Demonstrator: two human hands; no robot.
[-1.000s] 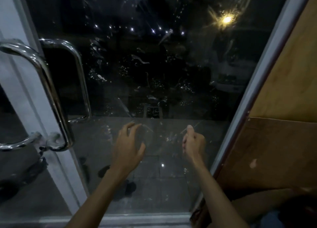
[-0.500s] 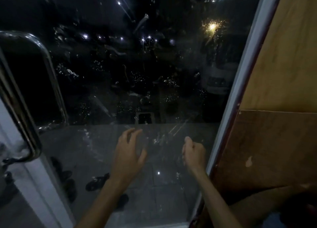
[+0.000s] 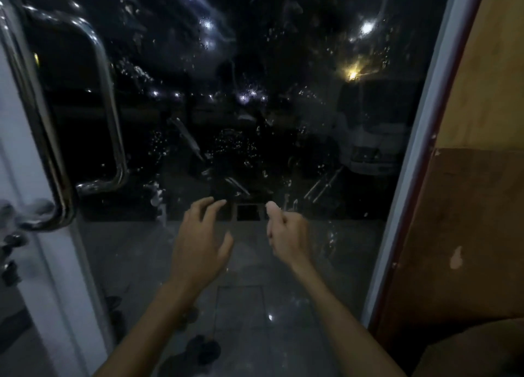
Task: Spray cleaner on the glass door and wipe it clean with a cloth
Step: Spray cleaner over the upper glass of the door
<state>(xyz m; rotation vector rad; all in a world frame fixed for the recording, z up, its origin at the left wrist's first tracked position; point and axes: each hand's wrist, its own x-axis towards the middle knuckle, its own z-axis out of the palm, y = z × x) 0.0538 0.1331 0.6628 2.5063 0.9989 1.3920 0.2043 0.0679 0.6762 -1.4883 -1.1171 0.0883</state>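
I am looking straight at the glass door (image 3: 255, 127), which is filling most of the frame, and its dark pane is carrying droplets and smears that are catching points of light. The 2 hands are reaching up from the bottom edge toward the pane's lower middle, side by side but apart. The left hand (image 3: 198, 243) is hanging released, its fingers spread and slightly bent, grasping nothing. The right hand (image 3: 287, 235) is sitting clenched in a loose fist with the thumb sticking upward, and nothing is showing inside it. I cannot tell whether either hand is actually touching the glass or just hovering in front of it. A chrome door handle (image 3: 37, 127) is curving down the left side of the frame against the white door frame (image 3: 17, 184). A wooden panel (image 3: 467, 220) is standing along the right edge, and a pale vehicle (image 3: 374, 147) is showing through the glass at right of centre.
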